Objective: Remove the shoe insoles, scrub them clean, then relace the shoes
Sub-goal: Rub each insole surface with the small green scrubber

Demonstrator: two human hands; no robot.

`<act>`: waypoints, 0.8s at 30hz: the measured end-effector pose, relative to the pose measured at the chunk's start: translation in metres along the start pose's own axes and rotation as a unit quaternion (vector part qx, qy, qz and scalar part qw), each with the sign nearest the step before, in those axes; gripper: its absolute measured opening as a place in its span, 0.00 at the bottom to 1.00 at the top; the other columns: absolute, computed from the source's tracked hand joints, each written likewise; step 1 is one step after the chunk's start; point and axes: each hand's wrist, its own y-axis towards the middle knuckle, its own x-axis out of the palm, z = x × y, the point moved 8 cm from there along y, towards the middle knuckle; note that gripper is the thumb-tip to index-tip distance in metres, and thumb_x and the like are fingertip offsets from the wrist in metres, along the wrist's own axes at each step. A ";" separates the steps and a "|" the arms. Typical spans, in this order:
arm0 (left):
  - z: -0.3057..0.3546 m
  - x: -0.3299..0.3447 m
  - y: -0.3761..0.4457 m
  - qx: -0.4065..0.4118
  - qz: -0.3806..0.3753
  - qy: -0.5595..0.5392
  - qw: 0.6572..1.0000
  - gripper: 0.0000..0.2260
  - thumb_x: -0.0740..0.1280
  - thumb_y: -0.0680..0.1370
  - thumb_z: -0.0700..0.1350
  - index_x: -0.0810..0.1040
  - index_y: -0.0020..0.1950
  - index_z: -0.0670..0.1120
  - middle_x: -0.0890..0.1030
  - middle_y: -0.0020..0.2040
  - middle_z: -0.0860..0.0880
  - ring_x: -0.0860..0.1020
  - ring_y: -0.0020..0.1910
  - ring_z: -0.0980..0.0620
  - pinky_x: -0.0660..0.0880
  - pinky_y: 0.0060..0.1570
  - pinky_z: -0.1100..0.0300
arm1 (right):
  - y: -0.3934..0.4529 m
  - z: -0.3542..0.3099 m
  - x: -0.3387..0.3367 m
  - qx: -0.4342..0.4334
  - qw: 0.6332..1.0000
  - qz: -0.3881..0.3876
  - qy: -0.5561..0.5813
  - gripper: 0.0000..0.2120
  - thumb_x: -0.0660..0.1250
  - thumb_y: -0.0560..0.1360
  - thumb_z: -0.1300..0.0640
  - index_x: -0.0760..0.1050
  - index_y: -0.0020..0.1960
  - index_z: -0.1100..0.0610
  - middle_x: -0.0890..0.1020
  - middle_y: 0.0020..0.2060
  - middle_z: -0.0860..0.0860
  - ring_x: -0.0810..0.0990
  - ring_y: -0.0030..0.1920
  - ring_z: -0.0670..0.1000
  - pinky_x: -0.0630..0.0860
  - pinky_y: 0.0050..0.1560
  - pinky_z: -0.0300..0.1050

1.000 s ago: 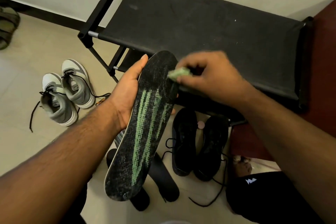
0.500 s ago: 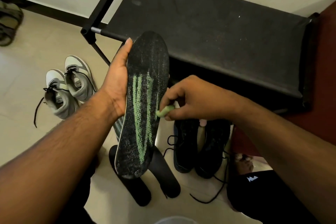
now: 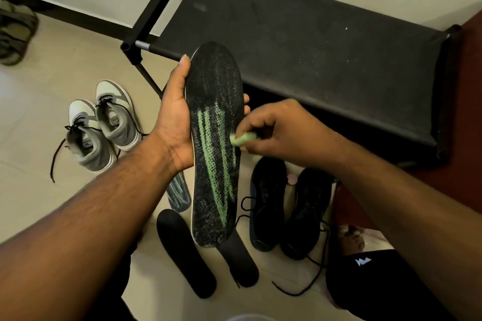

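Observation:
My left hand [image 3: 173, 122] grips a black insole with green stripes [image 3: 215, 148] by its left edge, holding it lengthwise in front of me. My right hand [image 3: 276, 130] pinches a small pale green scrubber [image 3: 241, 138] and presses it on the insole's right side, near the stripes. On the floor below lie two plain black insoles [image 3: 186, 253] and part of another striped insole [image 3: 178, 190]. A pair of black shoes [image 3: 268, 203] with loose laces stands to the right of them.
A black fabric shoe rack [image 3: 300, 47] stands against the wall ahead. A pair of grey sneakers [image 3: 104, 122] with loose black laces sits on the tiled floor at left. An olive sandal [image 3: 15, 34] lies far left. My dark-clothed knee [image 3: 365, 276] is at lower right.
My right hand has brought the scrubber down from the insole's toe end to its middle right side. My left hand has kept its grip, and the insole now stands more upright in the view.

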 end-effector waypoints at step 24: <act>-0.036 0.022 -0.007 -0.086 -0.060 0.027 0.994 0.40 0.51 0.76 0.72 0.78 0.65 0.41 0.76 0.60 0.37 0.75 0.57 0.37 0.69 0.63 0.33 | -0.008 0.011 -0.057 0.031 0.960 0.255 -0.108 0.05 0.69 0.70 0.54 0.82 0.45 0.52 0.82 0.40 0.45 0.80 0.43 0.45 0.78 0.44 0.52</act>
